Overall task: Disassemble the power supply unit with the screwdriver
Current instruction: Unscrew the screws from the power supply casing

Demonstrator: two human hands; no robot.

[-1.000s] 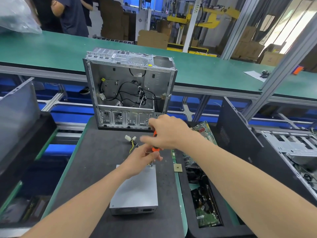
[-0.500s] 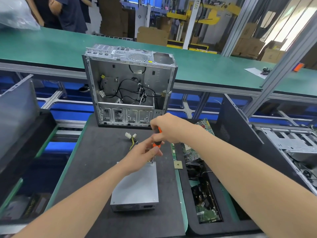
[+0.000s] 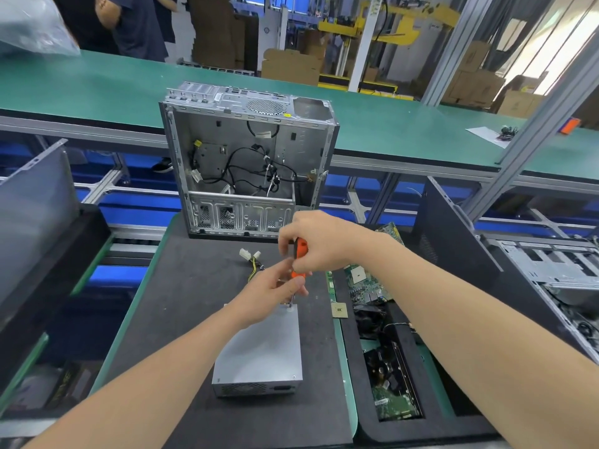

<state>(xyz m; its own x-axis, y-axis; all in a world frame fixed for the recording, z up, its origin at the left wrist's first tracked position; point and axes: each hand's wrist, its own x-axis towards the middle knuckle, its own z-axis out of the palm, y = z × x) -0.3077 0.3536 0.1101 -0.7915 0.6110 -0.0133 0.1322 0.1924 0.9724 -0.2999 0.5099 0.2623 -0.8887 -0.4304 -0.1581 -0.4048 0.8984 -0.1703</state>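
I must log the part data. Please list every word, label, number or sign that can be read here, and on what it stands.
No text can be read.
Yellow sticker on the computer case: too small.
White tag inside the case: blurred.
Marks on the cardboard boxes: blurred.
Power supply unit: no label shows.

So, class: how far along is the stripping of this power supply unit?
Done: the power supply unit lies on the black mat, outside the computer case. In hand: the right hand grips the orange screwdriver upright, tip at the unit's far corner, while the left hand pinches its lower end. Left: the unit's cover is still on, so opening it remains.
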